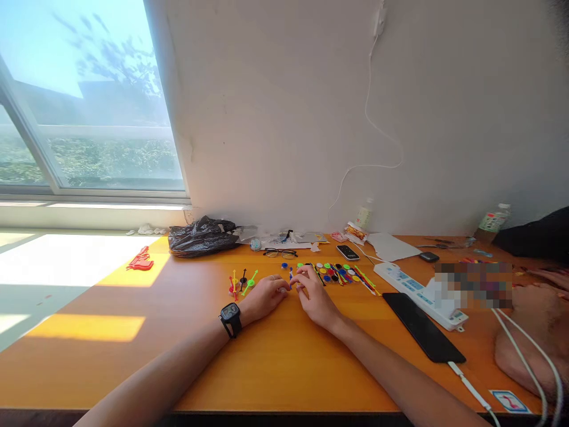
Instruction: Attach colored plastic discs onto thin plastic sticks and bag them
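Note:
Both my hands meet at the middle of the wooden table. My left hand (268,295), with a black watch on the wrist, is closed with its fingertips on a small whitish piece I cannot make out. My right hand (315,298) has its thumb and index finger pinched around a small blue plastic stick (291,274), which stands upright between the hands. Left of my left hand stand several red, yellow, black and green arrow-tipped sticks (243,281) in small round bases. Behind my right hand lie several coloured discs (334,274) and loose arrow-tipped sticks (365,279).
A red toy gun (141,260) and a black plastic bag (202,236) lie at the left. Glasses (280,253) rest at the back. A white power strip (413,292), a black phone (422,326) on a cable and another person's arm (520,338) are at the right.

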Available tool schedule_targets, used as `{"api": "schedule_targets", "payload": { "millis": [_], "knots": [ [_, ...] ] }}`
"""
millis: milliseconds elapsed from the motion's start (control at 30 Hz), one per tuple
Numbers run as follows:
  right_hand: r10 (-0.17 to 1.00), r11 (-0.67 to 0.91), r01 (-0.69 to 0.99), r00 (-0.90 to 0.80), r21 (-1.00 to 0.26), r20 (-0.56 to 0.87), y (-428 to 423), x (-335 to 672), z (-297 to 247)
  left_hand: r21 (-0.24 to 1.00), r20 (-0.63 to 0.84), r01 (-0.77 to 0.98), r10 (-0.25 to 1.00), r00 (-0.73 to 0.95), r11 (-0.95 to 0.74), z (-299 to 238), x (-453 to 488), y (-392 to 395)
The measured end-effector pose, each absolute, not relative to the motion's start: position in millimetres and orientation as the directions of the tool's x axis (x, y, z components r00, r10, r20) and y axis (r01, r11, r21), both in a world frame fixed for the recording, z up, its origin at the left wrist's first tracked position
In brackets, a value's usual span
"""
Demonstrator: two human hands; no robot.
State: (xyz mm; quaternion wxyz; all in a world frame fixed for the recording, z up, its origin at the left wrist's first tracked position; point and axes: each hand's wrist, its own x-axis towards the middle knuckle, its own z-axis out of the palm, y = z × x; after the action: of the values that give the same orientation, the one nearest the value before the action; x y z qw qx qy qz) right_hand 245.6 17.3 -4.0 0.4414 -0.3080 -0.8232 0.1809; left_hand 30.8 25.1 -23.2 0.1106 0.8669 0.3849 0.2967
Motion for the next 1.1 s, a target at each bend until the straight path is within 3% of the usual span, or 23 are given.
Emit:
{"api": "schedule_targets", "payload": {
  "millis": [333, 700, 1100],
  "knots": [
    [0.731, 0.677, 0.268, -0.359, -0.686, 0.581, 14.4, 240.8, -2.8, 0.421, 0.433, 0.607, 0.738, 0.518, -0.674, -24.3, 29.6, 25.3],
    [0.679, 0.734, 0.31, -0.366, -0.605, 0.636, 19.4, 243.2, -4.6, 0.455, 0.489, 0.54, 0.706, 0.512, -0.707, -25.5, 30.4, 26.5],
    [0.737, 0.676, 0.413, -0.384, -0.611, 0.557, 6.8, 244.2, 4.1, 0.458, 0.48, 0.528, 0.699, 0.53, -0.715, -24.7, 30.1, 26.8]
  ]
}}
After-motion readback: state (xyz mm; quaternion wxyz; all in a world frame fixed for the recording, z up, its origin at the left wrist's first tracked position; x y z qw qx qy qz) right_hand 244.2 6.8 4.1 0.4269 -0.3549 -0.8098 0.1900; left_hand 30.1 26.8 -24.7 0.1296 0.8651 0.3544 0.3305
